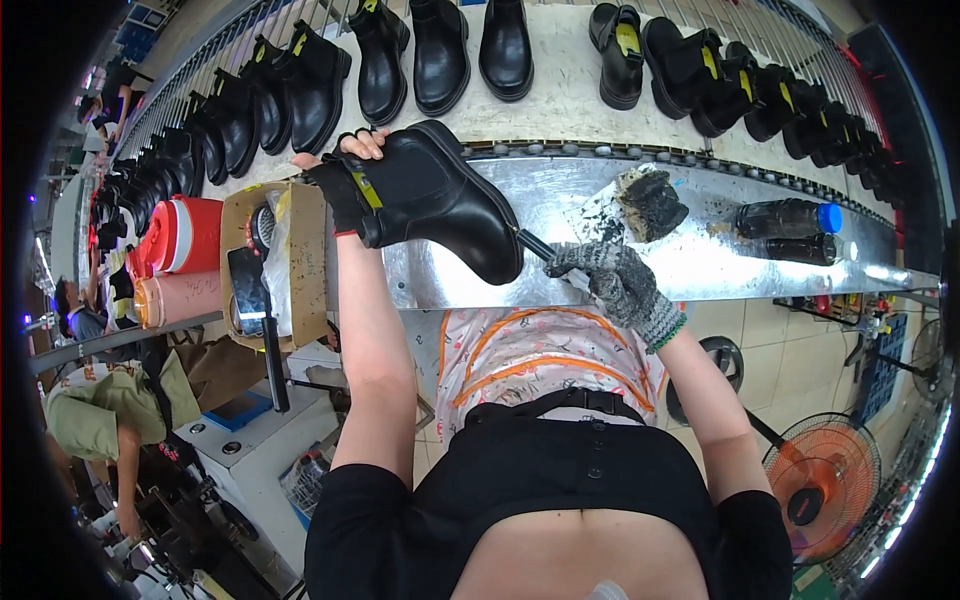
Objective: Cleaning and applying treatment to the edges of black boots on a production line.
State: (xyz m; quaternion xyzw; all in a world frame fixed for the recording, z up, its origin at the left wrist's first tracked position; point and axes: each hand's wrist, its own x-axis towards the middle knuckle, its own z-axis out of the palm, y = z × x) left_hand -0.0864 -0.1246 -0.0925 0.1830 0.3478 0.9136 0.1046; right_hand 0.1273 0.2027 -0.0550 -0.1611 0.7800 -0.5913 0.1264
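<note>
A black ankle boot [415, 195] with elastic side and a yellow-green tab is tilted above the metal worktop, toe toward the lower right. My left hand [362, 146] grips it at the shaft; fingertips show above the boot and the rest is partly hidden behind it. My right hand [618, 285], in a grey knitted glove, is closed around a slim black pen-like tool [537, 244]. The tool's tip meets the sole edge near the toe; whether it is a brush or a marker cannot be seen. A black-stained lump of cloth or sponge [652, 205] lies beyond the glove.
Black boots [440, 60] line the conveyor [550, 55] behind the metal worktop [450, 280]. Dark bottles [785, 218] lie at right. A cardboard box [310, 250] and a red jug [185, 235] stand left. An orange fan [825, 480] is lower right; another person [110, 415] works at left.
</note>
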